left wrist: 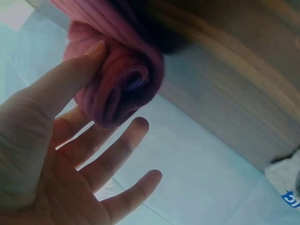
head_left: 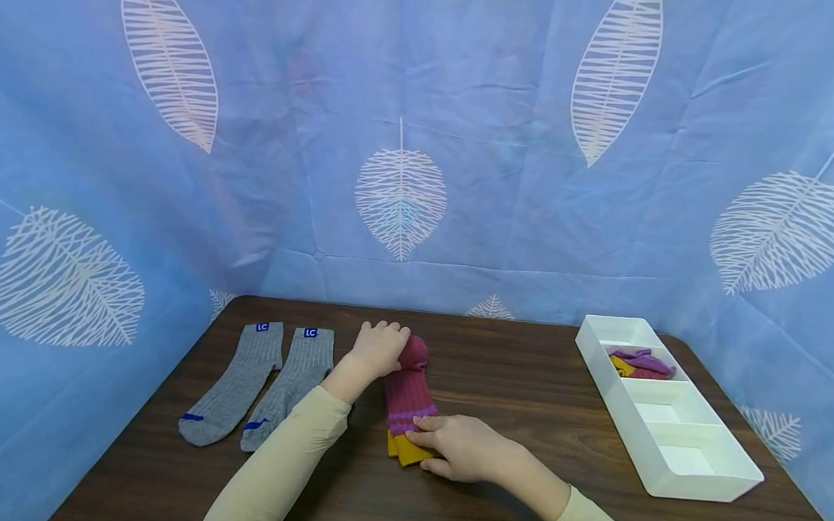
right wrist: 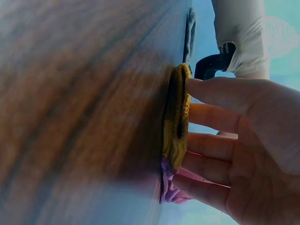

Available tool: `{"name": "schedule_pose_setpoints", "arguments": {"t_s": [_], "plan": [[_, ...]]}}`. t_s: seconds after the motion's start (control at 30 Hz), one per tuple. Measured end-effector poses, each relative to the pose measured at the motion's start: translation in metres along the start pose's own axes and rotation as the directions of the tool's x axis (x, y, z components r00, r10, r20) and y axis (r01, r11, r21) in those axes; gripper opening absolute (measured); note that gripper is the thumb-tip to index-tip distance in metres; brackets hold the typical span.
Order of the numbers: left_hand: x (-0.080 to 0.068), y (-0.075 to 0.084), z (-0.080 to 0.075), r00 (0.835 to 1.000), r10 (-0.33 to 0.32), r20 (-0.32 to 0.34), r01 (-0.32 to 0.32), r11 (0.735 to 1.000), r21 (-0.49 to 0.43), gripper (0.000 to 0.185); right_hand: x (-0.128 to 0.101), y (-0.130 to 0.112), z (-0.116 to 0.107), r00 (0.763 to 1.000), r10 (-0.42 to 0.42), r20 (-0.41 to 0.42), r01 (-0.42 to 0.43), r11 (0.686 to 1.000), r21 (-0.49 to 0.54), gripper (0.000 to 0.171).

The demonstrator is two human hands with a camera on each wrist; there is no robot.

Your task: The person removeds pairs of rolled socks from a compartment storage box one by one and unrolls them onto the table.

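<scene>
- A maroon sock [head_left: 408, 394] with purple stripes and a yellow cuff lies mid-table, its far end rolled up.
- The left hand [head_left: 378, 348] curls over that roll, thumb pressed to it; the other fingers seem loosely spread.
- The right hand [head_left: 460, 444] presses the yellow end flat, fingers straight and slightly apart.
- Two grey socks [head_left: 257, 381] lie side by side to the left.
- A white divided tray [head_left: 699, 470] on the wooden table [head_left: 523, 371] holds a purple-and-yellow bundle [head_left: 639, 363] in its second compartment from the far end.
</scene>
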State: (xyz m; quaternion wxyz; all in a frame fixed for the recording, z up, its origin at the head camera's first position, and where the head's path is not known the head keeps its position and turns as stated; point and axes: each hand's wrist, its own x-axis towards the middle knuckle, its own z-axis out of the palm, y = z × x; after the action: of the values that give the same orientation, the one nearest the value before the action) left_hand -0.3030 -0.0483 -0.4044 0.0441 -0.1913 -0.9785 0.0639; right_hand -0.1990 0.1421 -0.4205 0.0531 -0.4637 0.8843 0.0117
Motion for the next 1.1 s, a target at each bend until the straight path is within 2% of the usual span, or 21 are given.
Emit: {"name": "schedule_pose_setpoints", "arguments": {"t_s": [0.27,0.47,0.63,0.8,0.93,1.1], "plan": [[0.016,-0.013,0.005,1.000,-0.005,0.010,0.005,1.000,-0.006,0.056,0.000,0.000,0.000,1.000,0.003,-0.001,-0.003,1.000,0.005,0.045],[0.025,-0.015,0.011,0.999,0.028,-0.017,-0.027,0.999,0.030,0.034,-0.001,0.000,0.000,1.000,0.010,0.010,-0.010,1.000,0.016,0.045],[0.028,-0.015,0.010,0.999,0.035,0.037,-0.034,0.999,-0.017,0.026,0.000,0.001,-0.001,1.000,0.011,0.014,-0.011,1.000,0.028,0.047],[0.029,-0.017,0.008,0.996,0.038,0.080,-0.035,0.998,-0.048,0.039,-0.001,0.002,-0.001,0.999,0.029,0.027,-0.030,0.999,0.037,0.049],[0.031,-0.018,0.011,0.997,0.051,0.066,-0.048,0.998,-0.045,0.034,0.000,0.003,0.000,0.999,0.032,0.034,-0.034,0.998,0.045,0.050],[0.038,-0.023,0.014,0.999,0.029,0.033,-0.028,0.999,-0.039,0.021,0.001,0.004,0.000,0.999,0.021,0.032,-0.022,0.999,0.043,0.050]]}}
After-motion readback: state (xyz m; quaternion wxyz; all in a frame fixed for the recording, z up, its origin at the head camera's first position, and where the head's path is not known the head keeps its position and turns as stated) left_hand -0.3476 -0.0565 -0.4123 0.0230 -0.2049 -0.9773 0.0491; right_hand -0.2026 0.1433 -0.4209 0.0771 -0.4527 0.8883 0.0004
